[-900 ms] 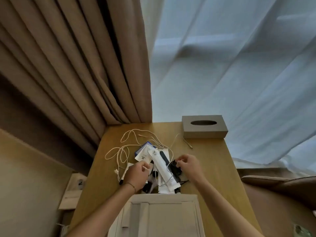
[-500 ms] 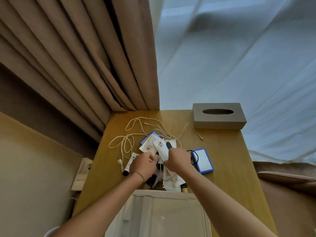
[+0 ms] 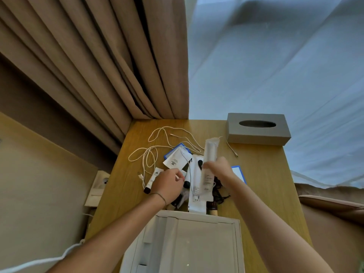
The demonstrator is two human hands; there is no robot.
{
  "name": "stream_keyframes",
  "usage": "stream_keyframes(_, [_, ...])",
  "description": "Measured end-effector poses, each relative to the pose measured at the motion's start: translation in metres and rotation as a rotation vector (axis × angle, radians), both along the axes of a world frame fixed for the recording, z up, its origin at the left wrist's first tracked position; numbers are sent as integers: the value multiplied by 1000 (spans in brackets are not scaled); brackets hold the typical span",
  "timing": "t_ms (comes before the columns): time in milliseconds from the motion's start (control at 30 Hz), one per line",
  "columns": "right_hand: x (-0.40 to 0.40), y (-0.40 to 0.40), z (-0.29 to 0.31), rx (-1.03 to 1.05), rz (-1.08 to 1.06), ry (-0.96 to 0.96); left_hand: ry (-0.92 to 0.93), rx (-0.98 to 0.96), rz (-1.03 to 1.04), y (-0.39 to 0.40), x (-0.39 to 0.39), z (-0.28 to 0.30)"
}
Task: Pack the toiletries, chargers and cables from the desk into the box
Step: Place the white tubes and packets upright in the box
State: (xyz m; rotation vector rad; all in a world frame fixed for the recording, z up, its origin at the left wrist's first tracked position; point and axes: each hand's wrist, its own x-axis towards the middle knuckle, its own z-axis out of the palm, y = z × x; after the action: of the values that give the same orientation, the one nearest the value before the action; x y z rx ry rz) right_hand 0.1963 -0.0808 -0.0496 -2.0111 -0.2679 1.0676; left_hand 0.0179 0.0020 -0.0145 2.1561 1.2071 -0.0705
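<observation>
A pile of toiletries lies mid-desk: white sachets [image 3: 177,159], a small white tube with a black cap [image 3: 153,179] and a long white packet [image 3: 195,194]. My right hand [image 3: 217,168] grips a long clear-wrapped white packet [image 3: 209,163] and holds it tilted above the pile. My left hand [image 3: 169,183] has its fingers curled round a small item in the pile; what it is stays hidden. White cables [image 3: 157,148] loop at the desk's back left. The open beige box [image 3: 163,219] stands at the desk's near edge.
A grey tissue box [image 3: 257,129] sits at the desk's back right. A blue-edged white card [image 3: 238,173] lies right of the pile, with a black cable [image 3: 219,195] beside it. Brown curtains hang behind the desk on the left. A wall socket [image 3: 100,183] is left of the desk.
My right hand has lifted the long clear-wrapped packet out of the pile and raised it. My left hand has stayed in the pile. The camera has tipped slightly downward.
</observation>
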Motion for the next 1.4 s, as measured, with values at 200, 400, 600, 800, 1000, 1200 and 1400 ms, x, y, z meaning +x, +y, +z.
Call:
stream_keyframes(200, [2,-31,21,383,-373,72,-6,50,-113,-14,33,-7])
stream_keyframes(400, [-3,-57,20,460,-544,32,275,196,-286,-14,65,-24])
stream_keyframes(600, [-6,-72,18,465,-567,75,571,314,-364,-23,84,-36])
stream_keyframes(800, [-3,-81,21,489,-585,109,454,156,-195,-28,85,-50])
stream_keyframes(1000, [-2,-89,24,490,-617,140,209,158,-27,-8,73,-42])
stream_keyframes(1200, [-6,-90,35,563,-575,138,-201,140,125,-7,59,-30])
stream_keyframes(1400, [-16,-93,51,602,-533,63,-536,-15,258,-10,54,3])
